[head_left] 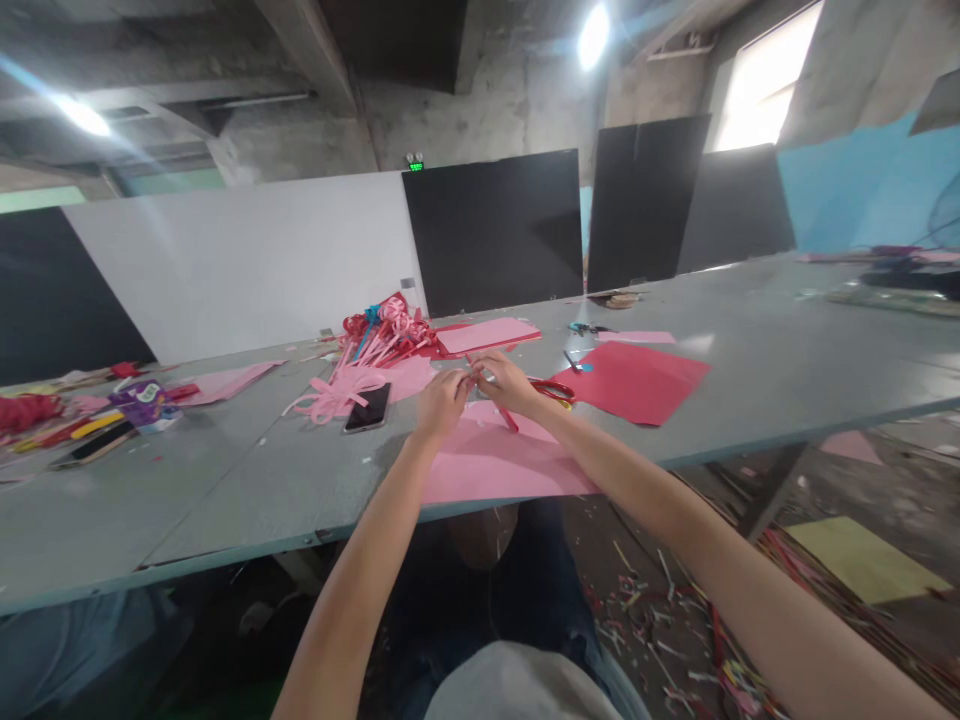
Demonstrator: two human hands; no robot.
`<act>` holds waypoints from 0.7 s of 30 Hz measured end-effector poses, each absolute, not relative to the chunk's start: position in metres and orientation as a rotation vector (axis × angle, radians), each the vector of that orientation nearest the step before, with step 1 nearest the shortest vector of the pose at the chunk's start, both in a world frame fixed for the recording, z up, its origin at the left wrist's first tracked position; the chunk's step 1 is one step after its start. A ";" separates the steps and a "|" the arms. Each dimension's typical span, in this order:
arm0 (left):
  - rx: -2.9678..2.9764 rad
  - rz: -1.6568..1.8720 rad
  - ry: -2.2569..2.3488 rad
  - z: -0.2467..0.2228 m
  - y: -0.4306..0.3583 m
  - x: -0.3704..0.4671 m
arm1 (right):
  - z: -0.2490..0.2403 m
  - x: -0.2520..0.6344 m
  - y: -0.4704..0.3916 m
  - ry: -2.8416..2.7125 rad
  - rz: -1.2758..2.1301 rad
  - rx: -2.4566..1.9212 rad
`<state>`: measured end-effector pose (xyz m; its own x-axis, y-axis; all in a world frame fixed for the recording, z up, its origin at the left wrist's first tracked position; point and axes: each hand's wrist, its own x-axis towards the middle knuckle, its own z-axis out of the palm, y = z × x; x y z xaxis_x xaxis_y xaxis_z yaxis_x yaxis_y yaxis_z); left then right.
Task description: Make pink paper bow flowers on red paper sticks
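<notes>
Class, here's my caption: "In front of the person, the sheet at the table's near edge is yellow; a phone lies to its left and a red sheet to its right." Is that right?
Not quite: the colour is wrong. The head view shows that the sheet at the table's near edge is pink. The phone does lie to its left and the red sheet to its right.

The window [769, 75] glows — the floor [907, 480] lies littered.
</notes>
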<state>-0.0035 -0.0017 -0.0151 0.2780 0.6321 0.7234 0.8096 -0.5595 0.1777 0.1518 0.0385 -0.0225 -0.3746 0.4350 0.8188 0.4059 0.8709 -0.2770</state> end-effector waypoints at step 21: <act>-2.258 -1.163 -1.360 -0.015 -0.002 -0.001 | -0.021 0.152 0.035 -1.976 0.020 -0.652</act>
<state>-0.0011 -0.0021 -0.0154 0.2415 0.6236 0.7435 0.8313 -0.5282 0.1731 0.1517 0.0351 -0.0215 -0.3417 0.4514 0.8243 0.4343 0.8537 -0.2874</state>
